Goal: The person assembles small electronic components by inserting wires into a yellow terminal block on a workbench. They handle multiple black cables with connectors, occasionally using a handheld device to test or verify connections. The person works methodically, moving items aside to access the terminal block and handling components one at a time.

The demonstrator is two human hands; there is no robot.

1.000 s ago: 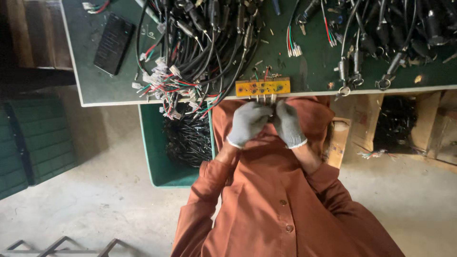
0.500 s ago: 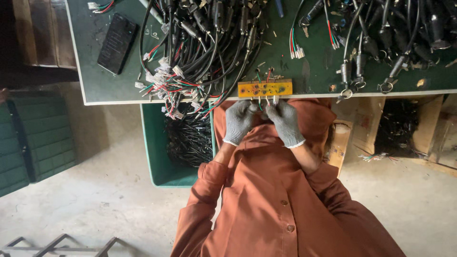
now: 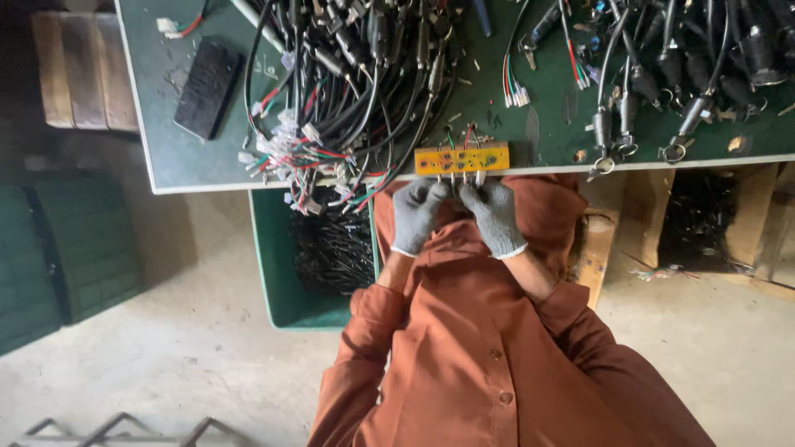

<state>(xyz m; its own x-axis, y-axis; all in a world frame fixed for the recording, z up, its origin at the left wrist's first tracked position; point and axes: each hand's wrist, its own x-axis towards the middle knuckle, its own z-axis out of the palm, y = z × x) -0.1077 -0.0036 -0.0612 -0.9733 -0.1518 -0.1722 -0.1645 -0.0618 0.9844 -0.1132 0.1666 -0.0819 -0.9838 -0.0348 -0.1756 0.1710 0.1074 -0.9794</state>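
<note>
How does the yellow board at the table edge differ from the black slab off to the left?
The yellow board is a narrow strip with wires on it, and both gloved hands, left hand and right hand, work just below it. The black slab is wider, bare and untouched. Both lie flat on the green table.

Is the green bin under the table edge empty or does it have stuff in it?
Not empty: the green bin holds a heap of black cables.

Gloved hands (image 3: 455,211) at yellow circuit board (image 3: 461,159) on cable-strewn green table (image 3: 174,153)
</note>
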